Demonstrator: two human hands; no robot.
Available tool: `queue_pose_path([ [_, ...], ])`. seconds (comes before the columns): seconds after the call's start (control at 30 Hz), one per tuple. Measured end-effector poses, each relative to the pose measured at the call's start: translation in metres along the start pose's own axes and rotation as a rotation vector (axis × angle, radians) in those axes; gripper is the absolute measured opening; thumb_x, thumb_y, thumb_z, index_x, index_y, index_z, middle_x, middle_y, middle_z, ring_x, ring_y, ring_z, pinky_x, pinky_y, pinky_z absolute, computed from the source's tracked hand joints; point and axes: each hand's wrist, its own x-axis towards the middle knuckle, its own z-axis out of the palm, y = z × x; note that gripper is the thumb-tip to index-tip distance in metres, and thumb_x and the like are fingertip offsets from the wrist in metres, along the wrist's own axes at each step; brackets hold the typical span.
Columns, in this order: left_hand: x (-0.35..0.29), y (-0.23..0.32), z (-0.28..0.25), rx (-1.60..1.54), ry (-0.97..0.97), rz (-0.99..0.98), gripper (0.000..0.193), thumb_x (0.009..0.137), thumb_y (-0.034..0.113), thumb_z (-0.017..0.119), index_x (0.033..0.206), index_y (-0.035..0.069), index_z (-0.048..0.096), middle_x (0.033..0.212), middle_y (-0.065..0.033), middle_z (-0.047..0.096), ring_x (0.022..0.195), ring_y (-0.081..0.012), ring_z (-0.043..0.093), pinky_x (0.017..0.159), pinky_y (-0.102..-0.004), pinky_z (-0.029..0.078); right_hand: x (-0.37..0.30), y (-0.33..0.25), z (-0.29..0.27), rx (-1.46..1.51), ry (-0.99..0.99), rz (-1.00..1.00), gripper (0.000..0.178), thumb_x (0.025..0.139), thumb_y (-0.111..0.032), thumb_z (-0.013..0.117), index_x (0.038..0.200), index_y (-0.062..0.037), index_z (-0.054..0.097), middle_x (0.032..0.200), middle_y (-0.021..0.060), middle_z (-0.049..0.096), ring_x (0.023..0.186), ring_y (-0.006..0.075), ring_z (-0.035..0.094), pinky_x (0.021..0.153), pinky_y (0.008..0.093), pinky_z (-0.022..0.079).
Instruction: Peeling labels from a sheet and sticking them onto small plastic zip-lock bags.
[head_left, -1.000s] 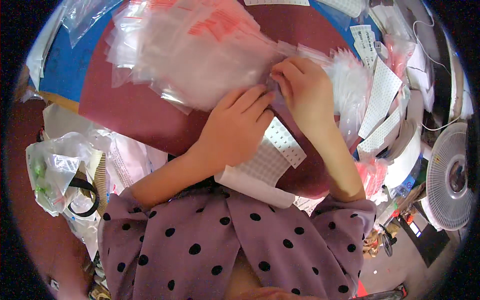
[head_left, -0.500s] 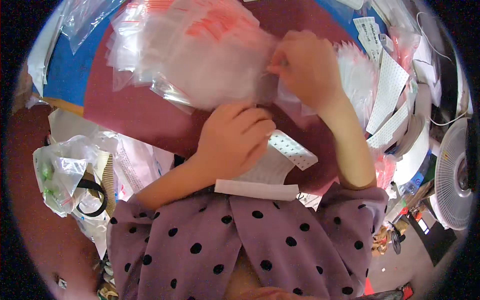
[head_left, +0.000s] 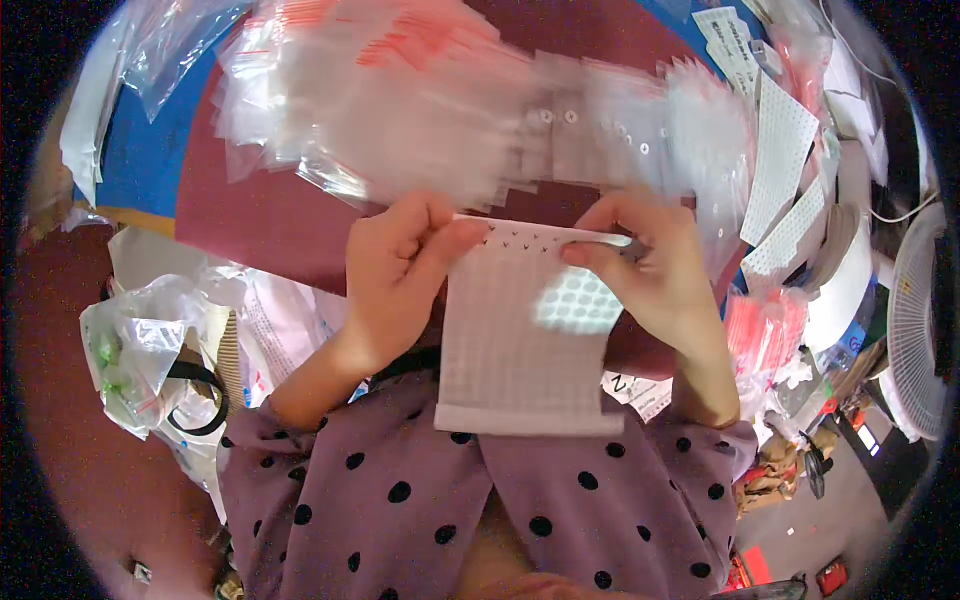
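Observation:
A white label sheet (head_left: 500, 340) hangs in front of my chest, with rows of small dark marks along its upper edge and its lower edge curled. My left hand (head_left: 405, 265) pinches its upper left corner between thumb and fingers. At the upper right corner, my right hand (head_left: 655, 265) holds the same sheet by thumb and fingers. A bright dotted patch of light shows on its right half. Just beyond my hands lies a fanned pile of clear zip bags (head_left: 410, 130) with red edges. Several bags (head_left: 620, 120) farther right carry small round white spots with dark marks.
Maroon board (head_left: 260, 215) lies under the bags, over a blue surface (head_left: 150, 160). White perforated sheets (head_left: 780, 150) and red-edged bags (head_left: 765, 325) are at the right, near a fan (head_left: 915, 325). Plastic bags (head_left: 130, 345) and a black loop (head_left: 210, 400) lie at the left.
My right hand has come back from the bags toward me and now grips the sheet. The sheet has been raised and spread flatter between both hands. Spotted bags formerly behind my right hand are now visible.

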Motion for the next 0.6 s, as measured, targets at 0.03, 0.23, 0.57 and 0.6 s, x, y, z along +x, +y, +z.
queue_pose_path([
  [0.03,0.001,-0.001,-0.001,0.005,-0.005,0.002,0.007,0.084,0.003,0.06,0.082,-0.002,0.057,0.063,-0.0008,0.057,0.057,-0.0044,0.047,0.056,-0.0184,0.042,-0.004,0.001,0.0,0.005,0.005,-0.001,0.016,0.071,-0.003,0.07,0.081,0.0014,0.059,0.074,0.0062,0.061,0.07,0.0129,0.058,0.061,0.0251,0.044],
  [0.23,0.013,0.02,0.026,-0.273,-0.021,0.049,0.013,0.069,0.002,0.073,0.079,-0.001,0.064,0.065,-0.0024,0.059,0.062,-0.0086,0.054,0.056,-0.0223,0.041,-0.017,0.009,0.004,-0.214,0.157,-0.325,0.015,0.073,-0.009,0.068,0.084,-0.0012,0.062,0.074,0.0119,0.062,0.067,0.0253,0.062,0.06,0.0336,0.048],
  [0.57,0.014,0.025,0.022,-0.039,-0.112,0.017,0.008,0.07,0.0,0.071,0.077,-0.001,0.068,0.07,-0.0053,0.064,0.065,-0.0102,0.058,0.058,-0.0232,0.042,-0.03,0.026,-0.016,-0.102,0.18,-0.244,0.008,0.076,-0.007,0.065,0.078,-0.0007,0.062,0.072,0.0122,0.06,0.065,0.0238,0.06,0.059,0.0314,0.045],
  [0.6,0.017,0.023,0.022,-0.076,-0.154,0.018,0.007,0.073,0.0,0.069,0.079,-0.001,0.068,0.071,-0.0058,0.064,0.067,-0.0104,0.058,0.058,-0.0232,0.042,-0.031,0.026,-0.017,-0.099,0.187,-0.24,0.008,0.076,-0.007,0.065,0.078,-0.0007,0.062,0.072,0.0122,0.06,0.065,0.0238,0.06,0.059,0.0314,0.045],
])
